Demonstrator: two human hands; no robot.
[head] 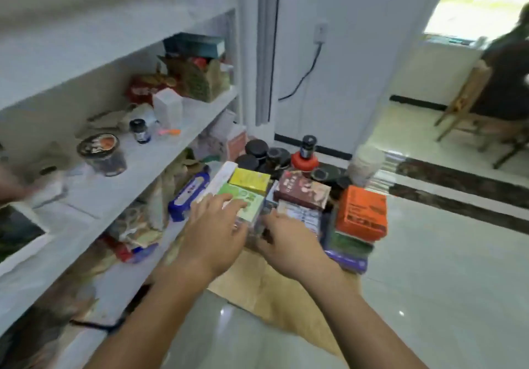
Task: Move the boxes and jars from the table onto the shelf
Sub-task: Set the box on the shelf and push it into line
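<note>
A low wooden table [257,285] carries a crowd of boxes and jars. My left hand [217,225] lies with straight fingers on top of a light green box [249,205] at the table's near left. My right hand [283,240] is just right of it, fingers curled at the near end of a white box with blue print [303,214]; blur hides whether it grips anything. Behind them are a yellow box [250,179], a maroon box [303,189], an orange box [362,214] on a stack, several dark-lidded jars [257,154] and a red-capped bottle [305,157].
The white shelf unit [148,151] stands to the left, its middle board holding a round tin [101,151], a small dark jar [140,131] and boxes further back. Lower boards are packed with bags. Glossy tile floor lies to the right; a person sits on a chair [469,102] at far right.
</note>
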